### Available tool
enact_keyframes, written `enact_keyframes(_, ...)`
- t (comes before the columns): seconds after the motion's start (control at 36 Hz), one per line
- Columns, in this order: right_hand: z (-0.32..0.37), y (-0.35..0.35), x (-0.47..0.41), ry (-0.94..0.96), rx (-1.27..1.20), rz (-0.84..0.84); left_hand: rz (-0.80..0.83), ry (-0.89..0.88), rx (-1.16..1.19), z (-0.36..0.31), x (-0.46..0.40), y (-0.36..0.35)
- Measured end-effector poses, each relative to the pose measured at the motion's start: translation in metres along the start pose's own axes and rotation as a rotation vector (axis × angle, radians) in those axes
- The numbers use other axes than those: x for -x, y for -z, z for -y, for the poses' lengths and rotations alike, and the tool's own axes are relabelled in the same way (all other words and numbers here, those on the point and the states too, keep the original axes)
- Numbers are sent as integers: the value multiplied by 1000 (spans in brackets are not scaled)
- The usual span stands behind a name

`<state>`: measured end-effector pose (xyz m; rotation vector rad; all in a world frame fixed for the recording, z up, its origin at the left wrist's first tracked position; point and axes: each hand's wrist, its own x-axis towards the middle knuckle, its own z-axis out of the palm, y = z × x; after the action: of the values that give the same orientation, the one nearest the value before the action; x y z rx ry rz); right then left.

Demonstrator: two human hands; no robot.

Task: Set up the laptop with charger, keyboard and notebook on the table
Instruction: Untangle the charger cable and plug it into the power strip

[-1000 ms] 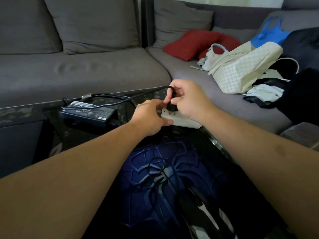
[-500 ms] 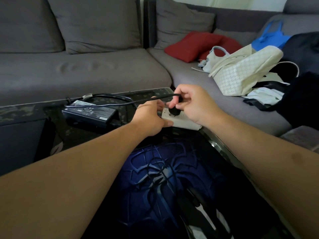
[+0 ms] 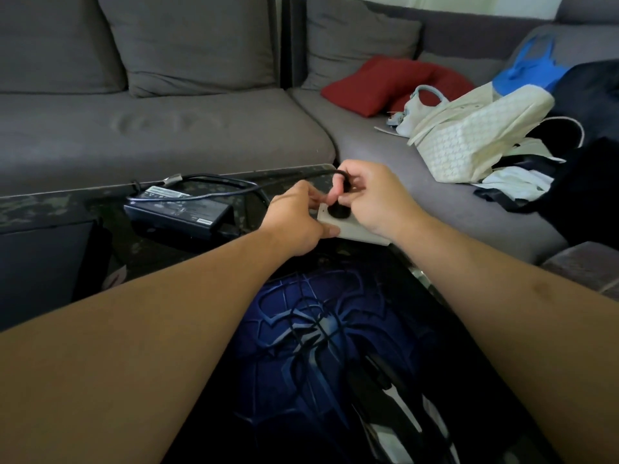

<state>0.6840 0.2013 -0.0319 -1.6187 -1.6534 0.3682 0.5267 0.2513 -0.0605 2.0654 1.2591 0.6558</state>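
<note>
A grey sectional sofa (image 3: 167,135) fills the view from 9 to 2 o'clock, back cushions along the top, its corner near 12. In front of it lies the dark glossy counter (image 3: 50,209), mottled along its far edge. At about 10 o'clock on it sits the black charger brick (image 3: 177,209), label up, with its cable (image 3: 217,182) looped over it and running right toward the hands. The left hand (image 3: 298,222) presses down on a white power strip (image 3: 355,231), thumb along its near edge. Just right of it, the right hand (image 3: 371,199) pinches the black plug (image 3: 339,212) seated in the strip. At 6 o'clock lies a blue spider-emblem laptop (image 3: 318,336). At 2 o'clock the sofa carries a red pillow (image 3: 378,83), a white woven bag (image 3: 469,142), a blue bag (image 3: 532,67) and dark clothes (image 3: 589,182).
</note>
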Motion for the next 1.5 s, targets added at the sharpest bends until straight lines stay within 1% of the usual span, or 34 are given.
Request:
enact_keyframes(0.08,1,-4,6,16,46,-27,-1,-12,-35,-2,2,0)
enact_keyframes(0.56,0,-12,8,-78,16,-101,9,6,-46,-9,10,1)
enact_keyframes(0.75,8,-13,14,-88,26,-134,79,-51,-186,-11,21,15)
enact_keyframes(0.86,19,-16,19,-110,45,-141,122,-68,-191,-5,45,36)
enact_keyframes(0.92,29,-14,23,-149,98,-97,150,-82,-161,-2,60,48)
enact_keyframes(1.0,47,-3,35,-211,242,22,197,-80,-111,-1,84,66)
enact_keyframes(1.03,54,1,42,-220,283,39,207,-78,-94,-2,92,72)
enact_keyframes(1.14,93,15,83,-251,334,2,206,-50,-95,-7,129,105)
enact_keyframes(1.22,117,21,123,-311,453,89,210,4,-95,-11,158,125)
enact_keyframes(1.31,135,23,165,-339,532,144,159,35,-206,-4,186,139)
enact_keyframes(1.33,138,24,176,-384,557,153,145,39,-255,1,195,142)
enact_keyframes(1.39,143,26,196,-530,650,202,133,27,-341,10,213,143)
enact_keyframes(1.44,144,27,211,-630,722,296,202,17,-404,17,232,139)
enact_keyframes(1.5,141,25,220,-651,628,326,273,0,-504,21,246,131)
